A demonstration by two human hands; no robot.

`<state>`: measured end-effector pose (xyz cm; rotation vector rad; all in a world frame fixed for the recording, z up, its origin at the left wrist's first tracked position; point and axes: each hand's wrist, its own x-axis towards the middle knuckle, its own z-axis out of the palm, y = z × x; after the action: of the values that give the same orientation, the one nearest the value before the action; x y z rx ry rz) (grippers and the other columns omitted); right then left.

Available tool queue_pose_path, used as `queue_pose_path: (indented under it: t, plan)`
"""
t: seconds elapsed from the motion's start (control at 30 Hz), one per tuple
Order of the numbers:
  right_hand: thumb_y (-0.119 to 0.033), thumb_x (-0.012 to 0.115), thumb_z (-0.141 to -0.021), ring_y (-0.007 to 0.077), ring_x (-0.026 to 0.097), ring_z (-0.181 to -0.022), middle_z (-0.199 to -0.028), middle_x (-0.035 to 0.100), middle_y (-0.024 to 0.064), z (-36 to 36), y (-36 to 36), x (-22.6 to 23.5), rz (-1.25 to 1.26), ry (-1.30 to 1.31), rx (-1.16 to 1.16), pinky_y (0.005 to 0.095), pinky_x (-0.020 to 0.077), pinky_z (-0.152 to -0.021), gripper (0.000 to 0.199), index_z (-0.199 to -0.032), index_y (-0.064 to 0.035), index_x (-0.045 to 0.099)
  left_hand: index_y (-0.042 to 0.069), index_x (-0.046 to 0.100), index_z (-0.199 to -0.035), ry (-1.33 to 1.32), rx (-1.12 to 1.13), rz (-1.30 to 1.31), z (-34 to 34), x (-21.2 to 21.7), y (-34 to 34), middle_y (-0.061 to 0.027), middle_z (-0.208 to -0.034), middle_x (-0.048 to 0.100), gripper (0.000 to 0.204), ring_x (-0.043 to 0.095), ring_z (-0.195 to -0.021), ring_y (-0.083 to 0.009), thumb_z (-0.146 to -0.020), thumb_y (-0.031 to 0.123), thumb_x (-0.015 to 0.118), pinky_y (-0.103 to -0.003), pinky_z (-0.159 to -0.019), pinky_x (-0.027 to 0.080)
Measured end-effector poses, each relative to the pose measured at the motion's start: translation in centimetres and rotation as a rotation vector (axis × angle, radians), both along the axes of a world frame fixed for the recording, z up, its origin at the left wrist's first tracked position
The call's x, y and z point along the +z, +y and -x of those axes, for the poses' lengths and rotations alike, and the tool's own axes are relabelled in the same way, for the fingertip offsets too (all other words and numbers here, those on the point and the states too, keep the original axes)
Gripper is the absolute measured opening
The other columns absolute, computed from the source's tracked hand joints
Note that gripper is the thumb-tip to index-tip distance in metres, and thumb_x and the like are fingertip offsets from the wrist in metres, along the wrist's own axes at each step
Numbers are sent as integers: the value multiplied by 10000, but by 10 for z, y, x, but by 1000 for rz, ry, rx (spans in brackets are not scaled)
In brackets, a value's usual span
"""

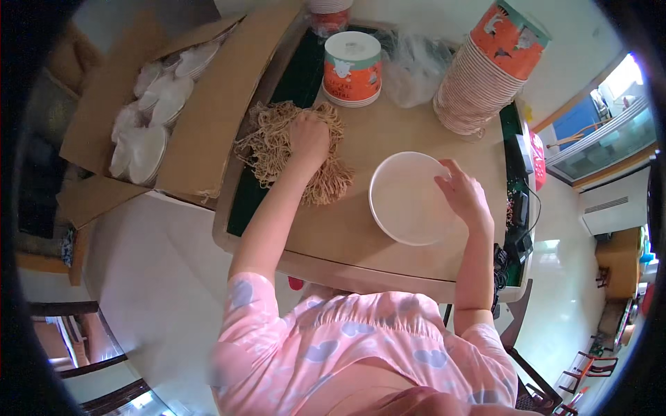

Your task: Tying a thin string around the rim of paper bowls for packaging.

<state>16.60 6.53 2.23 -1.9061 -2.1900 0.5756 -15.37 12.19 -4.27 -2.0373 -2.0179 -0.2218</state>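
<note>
Shred (269,149) likely light, springy; best grabbed by clump. Left hand (310,139) buried, fingers can't be told. Tub (406,201) pinched at two-o'clock rim by right hand (465,195).

Printed lettering stood on the orange band of the upturned paper tub (352,73); marks on the tall tub stack (482,80) were too small to read.
</note>
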Motion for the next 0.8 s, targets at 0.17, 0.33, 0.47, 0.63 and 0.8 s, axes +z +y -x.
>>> queue_pose_path:
  t: [0.17,0.33,0.47,0.63,0.8]
  plan:
    - [-217,634,-874,277,662,-869,-986,673,149,-12,-19,7,-223,346,-101,380,524,-750,354,-1202,-112,551,67,696,-834,-213,-51,-59,9,24,11,-135,-909,620,109,576,-921,-306,-806,110,600,-414,-786,468]
    - [-58,606,-882,144,638,-837,-981,677,92,-14,-40,28,-420,619,-121,278,511,-739,212,-1092,-34,626,70,679,-865,-921,-218,-540,19,150,-35,-78,-836,612,116,592,-800,-210,-841,182,660,-318,-718,465]
    - [-41,598,-881,143,636,-839,-964,673,99,-10,-53,38,-538,635,-90,265,501,-756,194,-1071,-29,639,92,697,-862,-689,-332,-1000,28,232,-75,1,-804,614,112,556,-733,-97,-853,203,685,-246,-676,448]
    - [22,580,-863,163,625,-920,-983,659,113,0,-75,56,-606,724,-11,269,482,-828,186,-1042,15,633,9,709,-883,-810,-345,-1260,19,285,-147,-39,-899,682,152,584,-815,-97,-825,150,710,-228,-796,439]
    - [91,526,-835,266,554,-1123,-1208,557,181,47,-117,83,-630,1200,341,364,417,-979,371,-1202,39,500,21,688,-814,-693,-750,-940,-37,241,-185,-75,-859,619,116,558,-811,-197,-734,96,726,-296,-695,444]
